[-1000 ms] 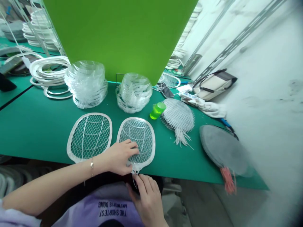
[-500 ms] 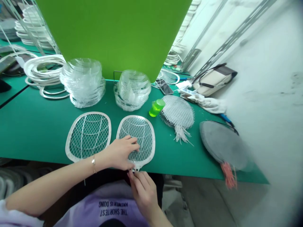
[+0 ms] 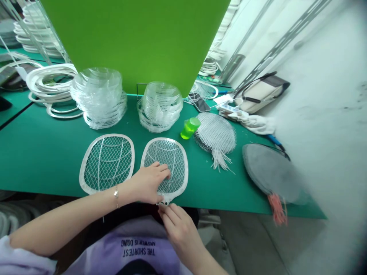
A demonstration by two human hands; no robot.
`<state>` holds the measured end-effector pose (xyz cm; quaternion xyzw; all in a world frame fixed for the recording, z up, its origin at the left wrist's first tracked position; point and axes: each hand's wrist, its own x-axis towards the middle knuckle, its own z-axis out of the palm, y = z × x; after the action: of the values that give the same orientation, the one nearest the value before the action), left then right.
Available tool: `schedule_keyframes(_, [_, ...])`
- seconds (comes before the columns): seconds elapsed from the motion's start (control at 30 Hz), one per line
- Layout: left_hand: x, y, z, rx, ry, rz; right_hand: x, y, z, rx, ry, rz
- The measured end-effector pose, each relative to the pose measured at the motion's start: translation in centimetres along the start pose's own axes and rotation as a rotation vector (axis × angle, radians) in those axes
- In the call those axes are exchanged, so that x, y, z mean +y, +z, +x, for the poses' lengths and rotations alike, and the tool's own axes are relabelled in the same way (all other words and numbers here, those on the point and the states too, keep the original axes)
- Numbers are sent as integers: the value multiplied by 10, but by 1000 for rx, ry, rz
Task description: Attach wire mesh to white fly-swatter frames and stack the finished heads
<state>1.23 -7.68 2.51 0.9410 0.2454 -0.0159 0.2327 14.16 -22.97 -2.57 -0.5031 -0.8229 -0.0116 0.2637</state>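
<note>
Two white racket-shaped frames with wire mesh lie side by side on the green table (image 3: 40, 149). My left hand (image 3: 147, 183) rests flat on the lower part of the right frame (image 3: 168, 162), fingers spread over the mesh. My right hand (image 3: 179, 227) is below the table edge, its fingertips pinched at the small neck at the bottom of that frame, where thin wires come out. The left frame (image 3: 107, 163) lies untouched beside my left wrist.
Two stacks of clear plastic covers (image 3: 99, 97) (image 3: 160, 107) stand behind the frames, before a green board (image 3: 134, 38). White rings (image 3: 48, 82) lie far left. A green bottle (image 3: 189, 128), a white mesh pile (image 3: 216, 135), a grey mesh pile (image 3: 269, 173) and a bag (image 3: 262, 97) lie right.
My right hand has shifted slightly at the frame's neck, fingers re-pinching there. My left hand stays on the mesh. The view drifted a little.
</note>
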Motion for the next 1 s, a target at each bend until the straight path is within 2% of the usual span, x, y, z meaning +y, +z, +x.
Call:
schedule_keyframes(0.1, [0, 1, -1, 12, -2, -1, 7, -9, 11, -107, -39, -4])
schedule_keyframes(0.27, [2, 1, -1, 6, -15, -2, 10, -6, 20, -188, -50, 21])
schedule_keyframes(0.33, [1, 1, -2, 7, -11, -3, 9, -6, 18, -183, -66, 1])
schedule_keyframes(0.47, [-2, 1, -4, 26, 30, -19, 8, -11, -6, -108, -44, 17])
schedule_keyframes(0.53, [-3, 0, -4, 23, 37, -38, 9, -10, -25, -3, -34, 65])
schedule_keyframes(0.63, [-2, -2, -2, 18, 14, -35, 15, 8, -51, 187, 19, 13])
schedule_keyframes(0.7, [0, -2, -1, 22, -1, -21, 20, 27, -61, 241, 34, -62])
schedule_keyframes(0.83, [3, -1, -1, 37, -15, -11, 29, 51, -62, 317, 2, -119])
schedule_keyframes(1.0, [4, -1, -1, 28, -21, -1, 28, 44, -50, 387, -20, -6])
